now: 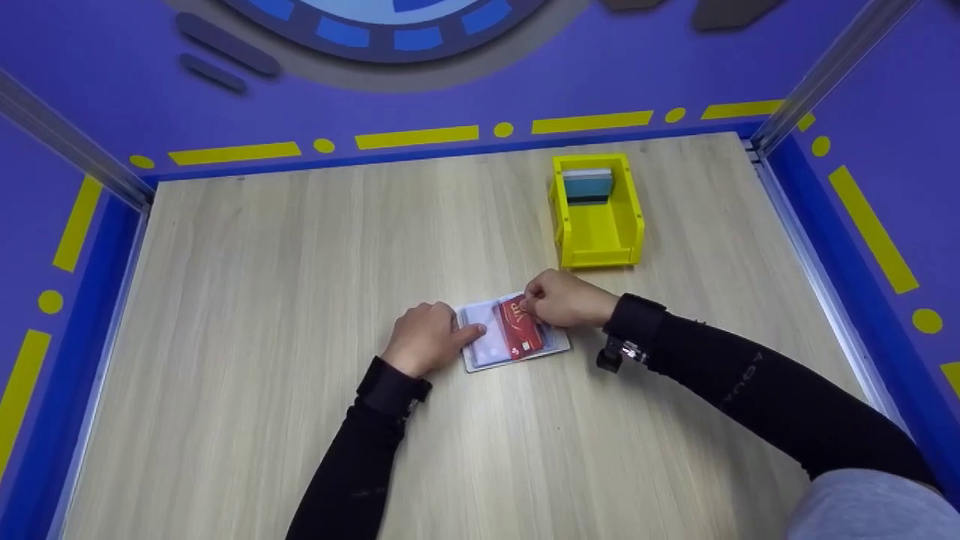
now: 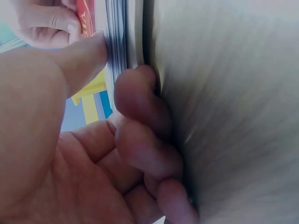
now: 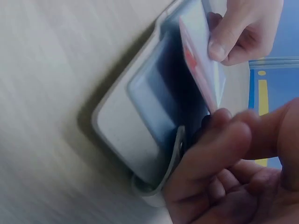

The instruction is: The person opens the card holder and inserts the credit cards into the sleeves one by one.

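A card holder [image 1: 484,351] with clear plastic sleeves lies opened flat on the table, its pale cover showing along the edge. A red card [image 1: 519,334] with gold letters and a chip sits slanted over the sleeves. My right hand [image 1: 568,298] pinches the upper right edge of this card between thumb and index finger. In the right wrist view the card stands raised on edge above a dark sleeve, beside a strap [image 3: 176,154] with a snap. My left hand [image 1: 425,339] grips the holder's left edge, thumb on the sleeves and fingers [image 2: 145,144] curled against the side.
A yellow bin [image 1: 600,259] stands beyond my right hand, with several upright cards or booklets [image 1: 588,186] at its back. Blue panels with yellow marks wall the wooden table [image 1: 300,255] on the left, the back and the right.
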Demonstrator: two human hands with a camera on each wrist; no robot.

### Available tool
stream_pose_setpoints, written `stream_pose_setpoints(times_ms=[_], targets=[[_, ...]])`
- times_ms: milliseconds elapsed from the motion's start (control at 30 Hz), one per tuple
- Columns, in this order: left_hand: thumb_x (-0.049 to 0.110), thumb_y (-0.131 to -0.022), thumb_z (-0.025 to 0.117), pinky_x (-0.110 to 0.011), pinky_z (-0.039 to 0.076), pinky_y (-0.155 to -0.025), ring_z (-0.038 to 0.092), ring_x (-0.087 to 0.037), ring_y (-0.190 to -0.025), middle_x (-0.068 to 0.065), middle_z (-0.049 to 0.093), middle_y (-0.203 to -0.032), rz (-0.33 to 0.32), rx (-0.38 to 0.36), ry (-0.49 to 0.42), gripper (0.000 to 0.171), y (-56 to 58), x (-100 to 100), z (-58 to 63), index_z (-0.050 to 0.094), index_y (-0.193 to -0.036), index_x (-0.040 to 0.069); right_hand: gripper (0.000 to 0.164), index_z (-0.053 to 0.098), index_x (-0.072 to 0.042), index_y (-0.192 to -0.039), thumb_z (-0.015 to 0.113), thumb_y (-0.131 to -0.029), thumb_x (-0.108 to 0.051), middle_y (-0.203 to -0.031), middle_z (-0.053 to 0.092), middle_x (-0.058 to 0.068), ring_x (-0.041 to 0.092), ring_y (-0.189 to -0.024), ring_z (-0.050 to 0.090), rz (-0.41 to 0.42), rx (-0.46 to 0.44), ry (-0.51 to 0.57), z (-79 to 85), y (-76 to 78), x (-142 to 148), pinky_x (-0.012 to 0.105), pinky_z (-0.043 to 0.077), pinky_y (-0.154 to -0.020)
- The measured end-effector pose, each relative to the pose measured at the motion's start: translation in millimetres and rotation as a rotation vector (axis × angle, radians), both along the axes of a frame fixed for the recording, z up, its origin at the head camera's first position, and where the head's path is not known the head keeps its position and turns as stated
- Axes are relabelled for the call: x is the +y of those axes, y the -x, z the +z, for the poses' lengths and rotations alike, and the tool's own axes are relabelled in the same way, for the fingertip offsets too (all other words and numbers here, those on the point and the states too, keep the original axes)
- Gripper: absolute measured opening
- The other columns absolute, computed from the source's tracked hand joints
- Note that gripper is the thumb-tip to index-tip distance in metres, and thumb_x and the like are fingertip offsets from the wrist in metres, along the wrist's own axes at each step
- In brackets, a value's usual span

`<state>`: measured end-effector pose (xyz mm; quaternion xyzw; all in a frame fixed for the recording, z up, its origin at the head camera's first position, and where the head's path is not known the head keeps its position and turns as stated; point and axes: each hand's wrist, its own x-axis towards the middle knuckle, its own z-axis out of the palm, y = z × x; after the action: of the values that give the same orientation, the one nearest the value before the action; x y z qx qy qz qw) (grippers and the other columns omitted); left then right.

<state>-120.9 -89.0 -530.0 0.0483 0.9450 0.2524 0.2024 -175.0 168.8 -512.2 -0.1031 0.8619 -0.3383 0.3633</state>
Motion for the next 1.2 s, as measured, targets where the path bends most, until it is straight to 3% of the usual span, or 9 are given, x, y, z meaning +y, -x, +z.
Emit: stream_pose_setpoints(times_ms=[333,533,700,900,1067,1200], targets=[[0.057,-0.100,0.078,-0.034,0.032,-0.057,0.042,-0.017,-0.063,0.005,0.041,-0.066,-0.013,0.032,0.004,0.059,-0.4,-2,0.1,0.047,-0.065,0.020,0.021,0.075,-0.006,-0.098,0.058,-0.109,-0.012,-0.080,0.065,0.001,0.014,-0.065,0.055,-0.090,-0.008,0.047,2.2,-3.2,-10,0.025,0.045,-0.059],[0.056,-0.100,0.078,-0.035,0.031,-0.057,0.041,-0.017,-0.063,0.005,0.040,-0.067,-0.025,0.048,-0.003,0.059,-3.0,-3,-3.4,0.047,-0.067,0.019,0.023,0.077,-0.008,-0.094,0.061,-0.110,-0.013,-0.078,0.068,0.002,0.013,-0.063,0.056,-0.136,0.004,0.022,-1.7,-8.7,-19,0.024,0.046,-0.058],[0.057,-0.099,0.079,-0.034,0.032,-0.057,0.042,-0.017,-0.063,0.004,0.043,-0.068,-0.010,0.038,-0.003,0.056,-3.2,-3,-2.9,0.053,-0.070,0.017,0.029,0.078,-0.008,-0.089,0.061,-0.111,-0.016,-0.075,0.073,0.001,0.009,-0.059,0.054,-0.069,0.001,0.062,-4.4,-14.5,-24,0.024,0.042,-0.056],[0.059,-0.099,0.078,-0.034,0.034,-0.057,0.044,-0.018,-0.063,0.003,0.045,-0.069,-0.020,0.043,0.001,0.055,-2.0,-1,-2.2,0.056,-0.071,0.016,0.035,0.081,-0.011,-0.081,0.067,-0.110,-0.024,-0.069,0.074,0.003,0.011,-0.065,0.059,-0.009,0.084,-0.022,-2.7,-11.2,-24,0.026,0.042,-0.064],[0.057,-0.100,0.078,-0.035,0.034,-0.058,0.045,-0.019,-0.064,0.003,0.046,-0.069,-0.042,0.066,-0.001,0.055,-1.4,-2,-1.5,0.057,-0.070,0.016,0.037,0.079,-0.013,-0.079,0.064,-0.112,-0.024,-0.071,0.073,0.001,0.011,-0.067,0.057,-0.009,0.076,-0.047,-2.2,-12.1,-35,0.027,0.042,-0.064],[0.056,-0.100,0.077,-0.035,0.033,-0.058,0.045,-0.019,-0.063,0.003,0.044,-0.067,-0.051,0.067,-0.011,0.056,-1.6,-3,0.0,0.053,-0.068,0.017,0.035,0.078,-0.013,-0.081,0.063,-0.112,-0.022,-0.070,0.070,-0.002,0.012,-0.068,0.057,0.030,0.139,-0.052,-0.2,-14.9,-38,0.029,0.041,-0.068]])
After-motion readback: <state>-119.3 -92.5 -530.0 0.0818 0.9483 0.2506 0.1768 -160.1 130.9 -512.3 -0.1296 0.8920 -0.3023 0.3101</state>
